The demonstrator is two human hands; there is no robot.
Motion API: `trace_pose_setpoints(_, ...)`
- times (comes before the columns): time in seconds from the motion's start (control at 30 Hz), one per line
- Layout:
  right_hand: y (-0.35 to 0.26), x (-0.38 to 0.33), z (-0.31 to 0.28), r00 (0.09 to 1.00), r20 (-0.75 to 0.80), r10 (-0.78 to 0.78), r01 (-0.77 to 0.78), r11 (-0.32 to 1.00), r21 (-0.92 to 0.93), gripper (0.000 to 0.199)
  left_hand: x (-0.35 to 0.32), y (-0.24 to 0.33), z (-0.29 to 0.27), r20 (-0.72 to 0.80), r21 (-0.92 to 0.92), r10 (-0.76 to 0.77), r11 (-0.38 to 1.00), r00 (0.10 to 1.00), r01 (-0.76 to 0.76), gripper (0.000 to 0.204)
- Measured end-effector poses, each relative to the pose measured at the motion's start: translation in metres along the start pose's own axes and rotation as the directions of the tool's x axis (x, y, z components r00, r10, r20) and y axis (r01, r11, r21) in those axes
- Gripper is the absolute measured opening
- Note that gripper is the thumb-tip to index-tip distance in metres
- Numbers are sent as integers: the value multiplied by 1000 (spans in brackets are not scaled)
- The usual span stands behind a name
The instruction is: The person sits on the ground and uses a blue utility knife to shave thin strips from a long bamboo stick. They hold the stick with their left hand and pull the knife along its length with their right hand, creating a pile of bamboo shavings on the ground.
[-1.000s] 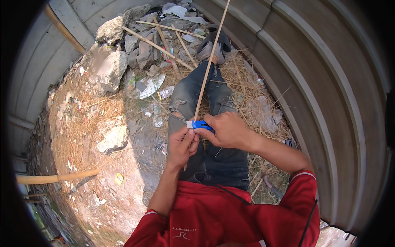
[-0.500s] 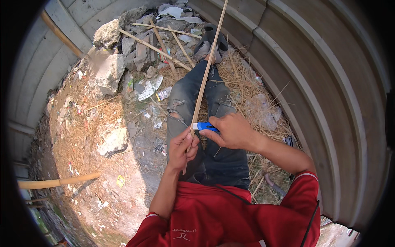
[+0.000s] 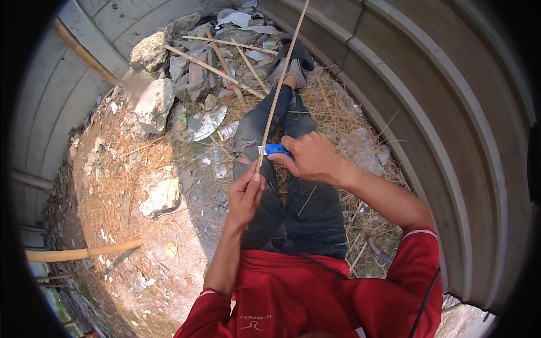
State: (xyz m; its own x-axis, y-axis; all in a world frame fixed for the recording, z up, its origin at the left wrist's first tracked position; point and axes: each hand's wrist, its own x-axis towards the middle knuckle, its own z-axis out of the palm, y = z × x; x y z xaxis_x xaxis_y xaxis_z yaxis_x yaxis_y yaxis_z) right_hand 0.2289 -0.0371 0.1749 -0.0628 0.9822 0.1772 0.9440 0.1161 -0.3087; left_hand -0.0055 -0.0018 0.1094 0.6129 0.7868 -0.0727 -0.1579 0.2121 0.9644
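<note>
The strip (image 3: 279, 84) is pinched near its lower end between the thumb and fingers of the left hand (image 3: 245, 197) and is slanted up and away over the outstretched legs, past the shoes (image 3: 297, 78). The blue cutter (image 3: 278, 149) is gripped in the right hand (image 3: 315, 160), its pale tip being set across the strip just beyond the left fingers. The two hands are held near each other but not touching. Dark, torn trousers (image 3: 315, 208) are seen beneath. Sticks (image 3: 214, 71) are scattered by the stones (image 3: 155, 104) ahead, and the right side is bounded by a ribbed metal wall (image 3: 417, 84).
</note>
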Motion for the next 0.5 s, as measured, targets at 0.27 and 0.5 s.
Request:
trace_pose_setpoints(0.27,175,46,-94,765,-313,563,-580,814,46,70,-82,-59,-25,53,116,-84,990,995,77,41)
trace_pose_setpoints(0.5,285,12,-159,574,-416,705,-776,631,-2,72,-105,-27,-76,68,309,-183,938,981,154,38)
